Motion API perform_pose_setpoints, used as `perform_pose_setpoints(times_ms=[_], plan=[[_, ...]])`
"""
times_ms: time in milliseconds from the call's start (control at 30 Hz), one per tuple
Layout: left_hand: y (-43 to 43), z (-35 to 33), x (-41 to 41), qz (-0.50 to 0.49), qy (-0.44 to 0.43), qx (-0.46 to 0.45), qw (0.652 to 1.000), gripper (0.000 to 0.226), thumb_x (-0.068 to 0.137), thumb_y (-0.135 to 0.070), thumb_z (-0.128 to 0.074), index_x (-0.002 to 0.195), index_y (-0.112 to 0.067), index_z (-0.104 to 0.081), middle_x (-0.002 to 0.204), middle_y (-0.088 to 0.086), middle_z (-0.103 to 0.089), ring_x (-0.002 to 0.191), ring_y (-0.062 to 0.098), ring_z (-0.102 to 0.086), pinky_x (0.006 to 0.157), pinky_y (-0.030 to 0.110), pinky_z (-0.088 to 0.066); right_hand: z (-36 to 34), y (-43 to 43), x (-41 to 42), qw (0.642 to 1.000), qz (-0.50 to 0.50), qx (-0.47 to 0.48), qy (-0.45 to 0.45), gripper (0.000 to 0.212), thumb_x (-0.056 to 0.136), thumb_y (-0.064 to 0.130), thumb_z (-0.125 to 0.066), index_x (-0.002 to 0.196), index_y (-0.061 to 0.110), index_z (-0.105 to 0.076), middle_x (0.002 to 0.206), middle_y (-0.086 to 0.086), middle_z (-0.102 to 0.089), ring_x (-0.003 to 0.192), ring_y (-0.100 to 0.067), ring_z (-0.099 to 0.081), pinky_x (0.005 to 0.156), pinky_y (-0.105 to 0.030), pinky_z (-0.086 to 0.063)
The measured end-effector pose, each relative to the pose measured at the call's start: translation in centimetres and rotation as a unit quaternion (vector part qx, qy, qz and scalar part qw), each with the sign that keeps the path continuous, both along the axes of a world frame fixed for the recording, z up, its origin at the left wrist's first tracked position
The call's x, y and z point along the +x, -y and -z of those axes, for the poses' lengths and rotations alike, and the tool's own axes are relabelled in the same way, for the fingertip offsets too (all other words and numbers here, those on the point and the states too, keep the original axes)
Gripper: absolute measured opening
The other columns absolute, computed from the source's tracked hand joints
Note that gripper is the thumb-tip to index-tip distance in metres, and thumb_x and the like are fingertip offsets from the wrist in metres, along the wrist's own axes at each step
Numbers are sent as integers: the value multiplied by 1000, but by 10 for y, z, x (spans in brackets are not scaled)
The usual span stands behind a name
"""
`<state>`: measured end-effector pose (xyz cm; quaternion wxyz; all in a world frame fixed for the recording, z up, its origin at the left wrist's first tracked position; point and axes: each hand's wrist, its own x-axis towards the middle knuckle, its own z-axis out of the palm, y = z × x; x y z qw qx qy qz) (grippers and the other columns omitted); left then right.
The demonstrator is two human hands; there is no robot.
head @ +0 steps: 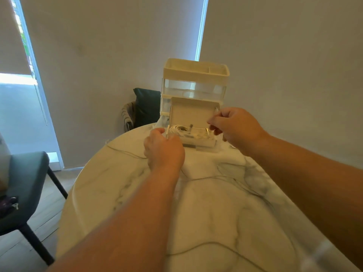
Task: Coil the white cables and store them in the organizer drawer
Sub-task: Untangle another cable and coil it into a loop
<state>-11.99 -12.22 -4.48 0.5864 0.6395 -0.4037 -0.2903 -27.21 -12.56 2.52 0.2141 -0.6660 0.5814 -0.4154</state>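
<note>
A cream organizer (196, 75) with clear drawer fronts stands at the far end of the marble table (206, 203). Its lower drawer (193, 114) is pulled out toward me. Coiled white cables (177, 130) lie at the drawer's near end. My left hand (164, 150) is at the drawer's left front corner, fingers curled over the coil; the grip itself is hidden behind the knuckles. My right hand (234, 125) hovers at the drawer's right side with curled fingers pinching a thin white cable end (216, 110).
A dark chair (25, 185) stands at the left of the table. Another chair with a dark cushion (147, 107) sits behind the table's far edge. The wall rises right behind the organizer.
</note>
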Motion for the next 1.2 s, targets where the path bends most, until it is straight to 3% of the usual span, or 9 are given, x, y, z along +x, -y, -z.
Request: perform_pose_setpoints(times_ms=[133,300,433,600,733,867,967,1067,1200], plan=[[-11,-5,-1,-31,69,-50,996,39,91,-24,-51,130,-27,-46,139,1,-41,128,23,-37,106,47,-39,0,-69,-25,999,-16,19,40,15,92,25,-64,84,17,-74,78,0,-74,71,-14,-65,64,-34,-53],[-35,-20,-13,159,79,-126,976,15,93,-16,-51,102,-26,-57,99,-3,-61,83,13,-58,67,27,-50,30,-122,-70,989,42,16,140,14,91,13,-64,81,9,-73,73,-8,-72,69,-25,-60,59,-39,-44],[-56,-21,-30,362,238,-19,901,12,88,-19,-60,93,-28,-66,87,-6,-65,75,12,-61,64,29,-53,46,-122,-97,981,52,126,-135,11,85,26,-71,77,20,-74,72,2,-72,65,-15,-64,68,-37,-54],[-65,-14,-40,466,349,83,809,12,85,-32,-70,88,-20,-69,68,-8,-65,58,8,-62,55,21,-50,53,-112,-97,940,-31,190,-283,7,79,29,-77,84,27,-74,71,11,-67,62,3,-60,55,-8,-43],[-68,-15,-39,510,386,143,755,23,80,-39,-76,90,-20,-69,73,-3,-68,62,9,-65,64,26,-52,53,-108,-99,938,-47,179,-294,10,82,25,-74,90,27,-71,68,14,-60,54,8,-53,51,-6,-38],[-77,-23,-43,544,417,172,707,35,72,-45,-83,94,-21,-70,81,-3,-70,63,8,-63,65,22,-52,55,-106,-103,950,-49,167,-259,16,78,26,-75,93,28,-70,82,14,-65,69,2,-59,58,-11,-45],[-85,-27,-47,577,408,204,678,41,64,-37,-90,95,-21,-69,76,-8,-67,63,7,-60,64,21,-52,59,-103,-103,950,-56,148,-267,27,78,14,-69,100,29,-68,85,18,-59,74,5,-53,58,-8,-38],[-87,-29,-49,587,444,211,644,30,68,-30,-88,90,-25,-69,74,-12,-68,63,3,-59,62,17,-49,64,-99,-106,959,-41,143,-240,34,77,8,-64,102,31,-67,87,18,-58,77,5,-53,61,-10,-38],[-85,-28,-48,567,482,193,639,15,77,-23,-78,87,-31,-71,78,-12,-70,62,-1,-61,59,12,-46,67,-95,-109,968,-32,129,-213,30,81,10,-60,103,30,-68,89,14,-60,75,2,-53,61,-13,-39]])
